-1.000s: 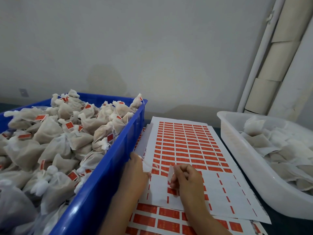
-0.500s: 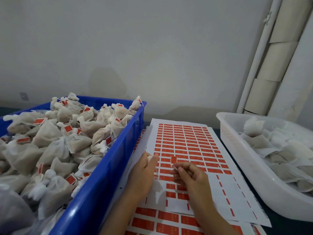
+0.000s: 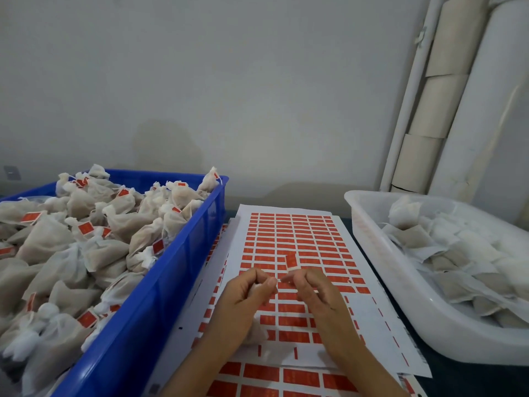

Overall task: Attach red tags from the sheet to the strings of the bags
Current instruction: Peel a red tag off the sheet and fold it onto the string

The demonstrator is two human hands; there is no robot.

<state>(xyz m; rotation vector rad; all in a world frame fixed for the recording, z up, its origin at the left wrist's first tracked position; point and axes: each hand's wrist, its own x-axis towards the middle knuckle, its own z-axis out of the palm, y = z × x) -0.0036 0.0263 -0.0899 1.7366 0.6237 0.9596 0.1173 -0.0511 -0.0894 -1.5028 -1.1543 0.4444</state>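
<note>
A red tag (image 3: 291, 260) stands pinched in the right hand (image 3: 312, 293), just above the sheet (image 3: 289, 233). The left hand (image 3: 247, 296), fingertips almost meeting the right, grips a bag (image 3: 257, 332); its string is too fine to see. At nine o'clock, a blue bin (image 3: 160, 285) heaped with tagged bags; at three o'clock, a white tub (image 3: 400, 285) of untagged ones. Judging by both, plenty remains.

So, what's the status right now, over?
Left hand holds bag. Right hand pinches red tag over the sheet. Nothing blocking.
</note>
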